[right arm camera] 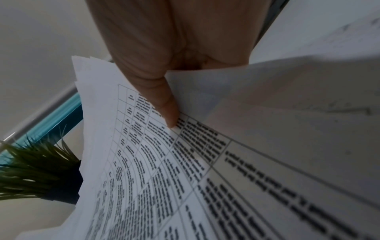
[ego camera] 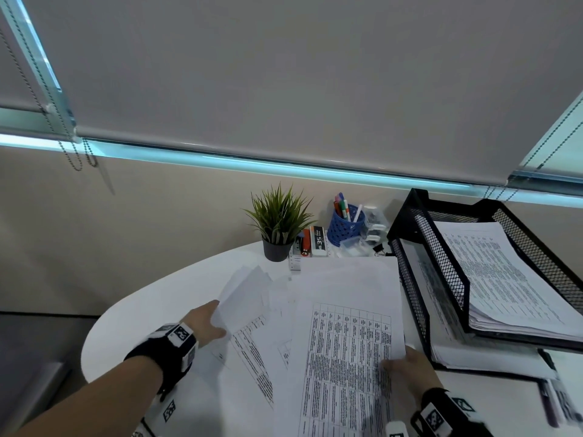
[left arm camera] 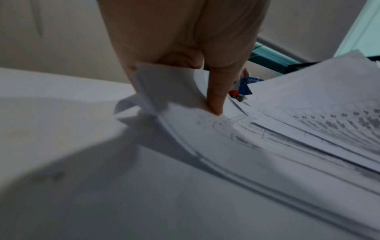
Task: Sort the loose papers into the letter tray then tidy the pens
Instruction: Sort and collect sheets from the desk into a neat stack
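Note:
Loose white papers (ego camera: pixel 331 288) lie fanned over the white table (ego camera: pixel 142 313). My left hand (ego camera: pixel 217 323) grips the left edge of a lifted bundle of sheets (ego camera: pixel 249 298); its thumb (left arm camera: pixel 214 97) presses on top and the sheets (left arm camera: pixel 170 84) curl up under it. My right hand (ego camera: pixel 400 364) pinches the right edge of the sheets printed with a table (ego camera: pixel 347 357), thumb (right arm camera: pixel 162 104) on top of the sheets (right arm camera: pixel 144 162). The black mesh letter tray (ego camera: pixel 441 257) stands to the right with paper stacks (ego camera: pixel 504 279) in both tiers. A blue pen cup (ego camera: pixel 345 227) holds several pens (ego camera: pixel 342 206).
A small potted plant (ego camera: pixel 279 225) stands at the table's back, with a stapler and staple box (ego camera: pixel 317 241) and clips beside the pen cup. Blurred dark items (ego camera: pixel 549 395) lie at the right front edge. A wall and window blind close off the back.

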A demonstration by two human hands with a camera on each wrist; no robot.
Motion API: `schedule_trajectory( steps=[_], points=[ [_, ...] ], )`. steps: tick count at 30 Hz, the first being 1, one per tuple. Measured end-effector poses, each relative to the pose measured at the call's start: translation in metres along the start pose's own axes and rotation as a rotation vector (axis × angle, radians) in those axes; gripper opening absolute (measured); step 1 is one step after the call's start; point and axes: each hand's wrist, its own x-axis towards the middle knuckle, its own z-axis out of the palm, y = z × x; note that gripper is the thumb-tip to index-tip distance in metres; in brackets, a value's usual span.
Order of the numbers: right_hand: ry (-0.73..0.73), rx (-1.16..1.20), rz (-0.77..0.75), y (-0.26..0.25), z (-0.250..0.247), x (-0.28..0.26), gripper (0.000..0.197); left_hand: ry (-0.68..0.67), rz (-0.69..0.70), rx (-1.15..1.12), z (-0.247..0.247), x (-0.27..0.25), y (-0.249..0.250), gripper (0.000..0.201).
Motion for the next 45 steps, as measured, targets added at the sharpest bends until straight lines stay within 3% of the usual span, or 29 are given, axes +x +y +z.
schedule_trajectory(
  steps=[8,13,16,19,23,26,28,30,31,33,35,38,41,45],
  points=[
    [0.068,-0.177,-0.063,-0.009,0.005,-0.004,0.012,-0.208,-0.149,0.141,-0.027,-0.006,-0.006,0.078],
    [0.016,-0.531,-0.160,-0.031,0.013,-0.001,0.005,-0.180,-0.103,0.236,-0.030,-0.013,-0.006,0.075],
    [-0.040,-0.633,-0.181,-0.043,0.023,-0.002,0.025,0.008,-0.141,-0.032,-0.025,-0.005,-0.014,0.054],
    [-0.032,-0.660,-0.156,-0.045,0.029,-0.002,0.019,0.214,-0.281,-0.502,-0.022,0.001,-0.023,0.056],
    [-0.026,-0.681,-0.109,-0.042,0.038,-0.001,0.005,0.232,-0.383,-1.007,-0.018,-0.004,-0.028,0.077],
    [0.000,-0.644,-0.085,-0.044,0.047,-0.004,0.023,0.249,-0.387,-1.174,-0.009,-0.009,-0.029,0.076],
    [-0.012,-0.628,-0.114,-0.045,0.054,-0.006,0.016,0.241,-0.405,-1.259,0.000,-0.010,-0.030,0.063],
    [-0.067,-0.638,-0.158,-0.048,0.062,-0.011,0.006,0.226,-0.407,-1.302,0.004,-0.015,-0.020,0.037],
    [-0.097,-0.643,-0.171,-0.047,0.065,-0.009,0.017,0.235,-0.413,-1.327,0.006,-0.020,-0.013,0.031],
    [-0.124,-0.687,-0.185,-0.049,0.071,-0.010,0.041,0.244,-0.448,-1.356,0.011,-0.026,-0.002,0.039],
    [-0.113,-0.701,-0.174,-0.051,0.073,-0.012,0.058,0.169,-0.370,-1.451,0.021,-0.028,0.000,0.052],
    [-0.109,-0.669,-0.170,-0.051,0.078,-0.015,0.040,0.023,-0.339,-1.421,0.056,-0.005,-0.024,0.100],
    [-0.120,-0.599,-0.176,-0.045,0.084,-0.016,0.028,-0.061,-0.308,-1.374,0.064,-0.015,-0.019,0.071],
    [-0.201,-0.509,-0.136,-0.045,0.089,-0.021,0.035,-0.054,-0.274,-1.359,0.059,-0.044,0.003,0.071]
  ],
)
